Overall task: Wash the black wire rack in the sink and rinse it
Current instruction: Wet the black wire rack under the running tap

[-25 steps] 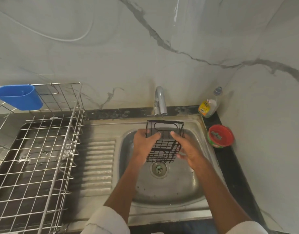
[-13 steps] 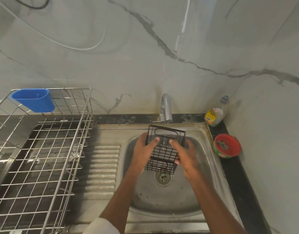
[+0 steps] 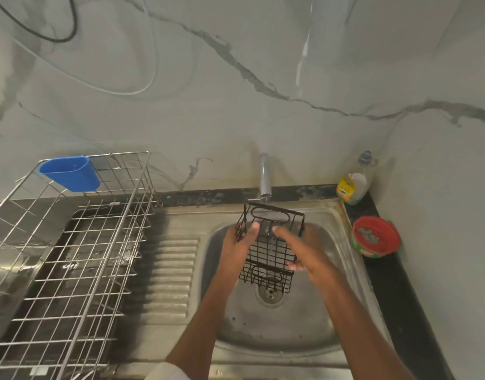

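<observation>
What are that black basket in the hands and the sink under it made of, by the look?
The black wire rack looks like thin metal wire with a dark matte coating, welded in a grid. The sink looks like stainless steel: grey, dully reflective, with pressed ridges on its drainboard.

A steel wire drying basket (image 3: 71, 259) stands on the left end of the desk, a blue plastic cup (image 3: 70, 172) hung on its back edge. In the desk's back right corner stands a dish soap bottle (image 3: 352, 185); just in front of it sits a red tub (image 3: 376, 236).
</observation>
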